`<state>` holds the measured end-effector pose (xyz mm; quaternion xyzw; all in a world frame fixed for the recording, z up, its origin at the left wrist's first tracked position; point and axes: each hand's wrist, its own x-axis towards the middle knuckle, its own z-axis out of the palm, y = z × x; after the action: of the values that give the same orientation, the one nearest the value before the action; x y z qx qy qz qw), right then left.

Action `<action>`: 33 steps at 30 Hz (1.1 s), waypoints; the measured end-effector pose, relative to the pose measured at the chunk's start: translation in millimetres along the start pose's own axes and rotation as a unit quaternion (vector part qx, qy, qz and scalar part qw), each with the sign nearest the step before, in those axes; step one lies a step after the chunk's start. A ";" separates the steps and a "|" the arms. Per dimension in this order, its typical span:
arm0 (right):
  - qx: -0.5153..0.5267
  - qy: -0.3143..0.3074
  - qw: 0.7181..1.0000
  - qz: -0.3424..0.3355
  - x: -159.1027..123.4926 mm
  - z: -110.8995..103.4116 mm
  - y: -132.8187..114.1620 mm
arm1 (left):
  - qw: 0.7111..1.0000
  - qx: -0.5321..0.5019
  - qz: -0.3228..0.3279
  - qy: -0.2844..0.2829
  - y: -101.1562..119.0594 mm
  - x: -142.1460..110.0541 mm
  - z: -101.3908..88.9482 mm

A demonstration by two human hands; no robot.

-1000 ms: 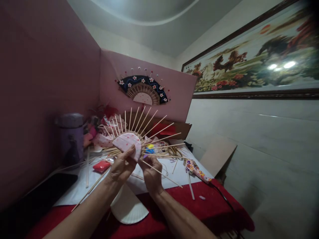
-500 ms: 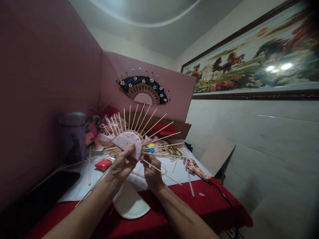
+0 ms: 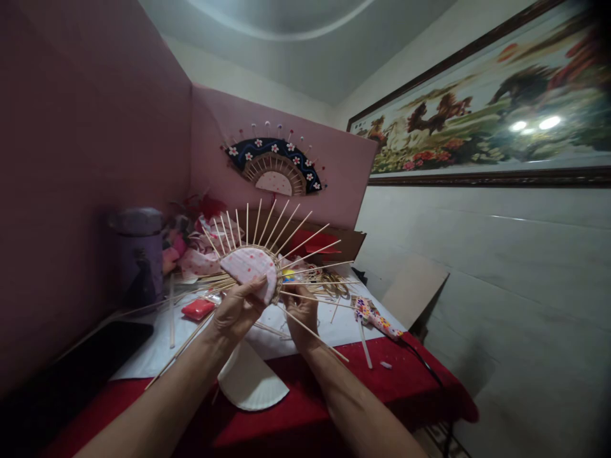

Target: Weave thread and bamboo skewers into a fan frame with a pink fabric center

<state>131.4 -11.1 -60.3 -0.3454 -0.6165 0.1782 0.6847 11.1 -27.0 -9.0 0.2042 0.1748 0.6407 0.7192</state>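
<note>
I hold up a half-made fan (image 3: 252,266): a pink dotted half-disc with a woven rim and several thin wooden sticks (image 3: 305,242) raying out from it. My left hand (image 3: 236,312) pinches the lower edge of the half-disc, thumb on its face. My right hand (image 3: 301,318) is behind the fan's right side, fingers curled among the sticks and a thin cane strand. Both hands are above the table.
A white paper plate (image 3: 251,385) lies on the red cloth (image 3: 382,388) below my hands. A flowered glue gun (image 3: 375,318), a red box (image 3: 198,308), a purple flask (image 3: 138,254) and a dark tablet (image 3: 95,346) stand around. A finished fan (image 3: 274,164) hangs on the pink board.
The fan and both hands have risen slightly and shifted a little right. My right hand has moved up closer behind the woven rim.
</note>
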 end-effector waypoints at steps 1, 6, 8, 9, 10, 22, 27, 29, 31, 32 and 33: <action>-0.003 0.006 1.000 0.002 -0.1 -0.1 -0.5 | 1.000 0.001 -0.001 0.001 0.1 0.1 -0.5; -0.004 0.025 1.000 0.012 0.6 -1.2 -3.8 | 1.000 0.012 -0.013 -0.024 1.7 1.9 -3.7; -0.009 0.034 0.999 0.007 1.2 -1.6 -4.0 | 0.999 0.017 -0.019 -0.036 2.4 2.8 -4.8; -0.011 0.037 0.999 0.006 1.4 -1.7 -3.6 | 0.999 0.018 -0.019 -0.039 2.6 3.1 -5.2; -0.014 0.040 0.999 0.008 1.5 -1.8 -3.1 | 0.999 0.020 -0.019 -0.042 2.6 3.2 -5.5; -0.013 0.033 0.998 0.043 0.3 -0.9 -2.9 | 0.996 0.060 0.017 -0.062 -1.1 0.6 -3.1; 0.009 0.025 0.998 0.054 0.6 -0.8 -4.0 | 0.997 0.047 0.033 -0.051 -1.9 0.9 -2.5; -0.003 0.005 0.999 0.051 0.9 -0.4 -2.5 | 0.997 0.038 0.040 -0.044 -2.2 2.8 -3.7; -0.028 0.007 0.999 0.045 0.8 0.6 1.6 | 0.997 0.028 0.054 -0.041 -2.4 6.3 -4.9; -0.043 0.018 0.998 0.041 0.4 1.2 4.3 | 0.997 0.022 0.064 -0.040 -2.4 8.4 -4.9; -0.056 0.032 0.997 0.039 -0.4 2.0 7.0 | 0.996 0.015 0.075 -0.039 -2.3 10.5 -4.1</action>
<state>130.7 -6.0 -65.4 -0.4127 -0.5892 0.1586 0.6763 12.2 -16.5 -13.6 0.2525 0.1407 0.6815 0.6722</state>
